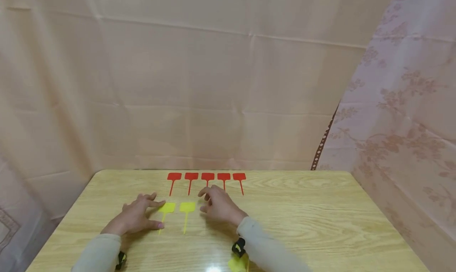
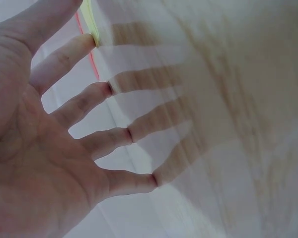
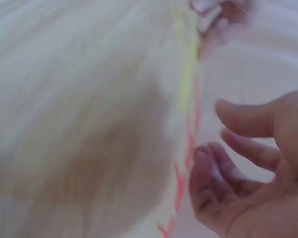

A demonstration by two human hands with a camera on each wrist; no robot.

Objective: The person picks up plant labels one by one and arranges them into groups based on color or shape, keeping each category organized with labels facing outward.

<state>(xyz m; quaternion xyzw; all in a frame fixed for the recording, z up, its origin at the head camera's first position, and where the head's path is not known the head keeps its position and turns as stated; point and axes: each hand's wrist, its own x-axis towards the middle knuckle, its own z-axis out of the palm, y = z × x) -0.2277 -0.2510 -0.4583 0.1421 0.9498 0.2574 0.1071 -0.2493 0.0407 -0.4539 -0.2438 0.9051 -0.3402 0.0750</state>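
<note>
My left hand (image 1: 135,215) lies with fingers spread at the left yellow plant label (image 1: 168,207). Its index fingertip touches the label's head and the thumb is by the stem; the left wrist view shows the fingertips (image 2: 105,88) down on the table. A second yellow label (image 1: 187,207) lies just right of it, stem toward me. My right hand (image 1: 221,205) hovers right of that label, fingers loosely bent and nothing between them. Behind it runs a row of several red plant labels (image 1: 174,176), with the stems of the middle ones partly hidden by this hand.
More yellow labels (image 1: 238,264) lie at the table's near edge, partly covered by my right sleeve and wrist strap (image 1: 238,247). The wood-grain table (image 1: 320,216) ends at a beige curtain (image 1: 178,86), with a flowered cloth (image 1: 409,145) on the right.
</note>
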